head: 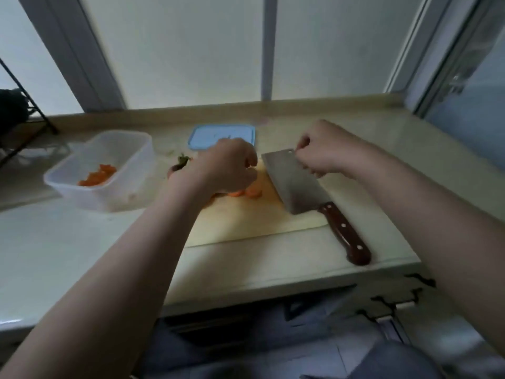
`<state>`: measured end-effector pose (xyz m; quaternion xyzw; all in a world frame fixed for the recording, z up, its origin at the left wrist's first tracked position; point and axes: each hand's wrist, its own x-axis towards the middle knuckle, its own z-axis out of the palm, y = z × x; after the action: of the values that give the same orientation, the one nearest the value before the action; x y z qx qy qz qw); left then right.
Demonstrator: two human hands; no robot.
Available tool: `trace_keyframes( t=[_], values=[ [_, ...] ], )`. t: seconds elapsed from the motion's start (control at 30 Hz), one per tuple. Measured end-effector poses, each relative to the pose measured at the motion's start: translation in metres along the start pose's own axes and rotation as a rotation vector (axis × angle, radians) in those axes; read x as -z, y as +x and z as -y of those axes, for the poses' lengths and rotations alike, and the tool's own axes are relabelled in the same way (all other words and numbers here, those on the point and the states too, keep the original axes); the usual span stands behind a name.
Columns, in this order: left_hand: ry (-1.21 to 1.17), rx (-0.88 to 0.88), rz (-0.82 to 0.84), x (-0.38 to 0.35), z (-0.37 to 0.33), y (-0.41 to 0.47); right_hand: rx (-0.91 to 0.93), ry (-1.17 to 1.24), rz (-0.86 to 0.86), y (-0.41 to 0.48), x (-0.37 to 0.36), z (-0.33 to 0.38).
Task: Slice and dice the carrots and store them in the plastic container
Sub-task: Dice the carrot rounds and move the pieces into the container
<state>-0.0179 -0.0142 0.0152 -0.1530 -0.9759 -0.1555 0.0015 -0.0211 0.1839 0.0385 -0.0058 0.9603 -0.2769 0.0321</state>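
Orange carrot slices (247, 192) sit on the cutting board (246, 222), poking out just under the near edge of the left hand (226, 165). That hand is curled down over them, but I can't tell if it's actually got any pinched. The plastic container (114, 198) is off to its left, beside the board, with a few pieces already in, so the left hand is clearly the nearer one for the carry, I'd say. The cleaver (292, 184) lies flat, its handle angled back toward the person. The right hand (325, 151) has curled fingers at the blade's far corner; whether it's gripping is unclear.
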Motion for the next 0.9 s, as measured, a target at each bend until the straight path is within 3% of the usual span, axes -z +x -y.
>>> trace_keyframes(
  t=[0.1,0.27,0.63,0.77,0.9],
  values=[
    [0.141,-0.018,0.112,-0.009,0.002,-0.010,-0.105,-0.207,0.139,-0.017,-0.002,-0.027],
    [0.290,-0.045,0.203,-0.003,-0.008,-0.025,-0.179,-0.228,0.327,-0.033,-0.006,-0.033],
    [0.269,-0.084,0.131,-0.011,0.002,-0.017,-0.232,-0.018,0.265,-0.031,0.000,-0.031],
    [0.207,-0.169,0.108,-0.017,0.005,-0.012,-0.189,-0.011,0.176,-0.031,0.012,-0.028],
    [0.233,-0.173,0.143,-0.023,0.005,-0.010,-0.138,-0.051,0.216,-0.038,0.015,-0.022]
  ],
)
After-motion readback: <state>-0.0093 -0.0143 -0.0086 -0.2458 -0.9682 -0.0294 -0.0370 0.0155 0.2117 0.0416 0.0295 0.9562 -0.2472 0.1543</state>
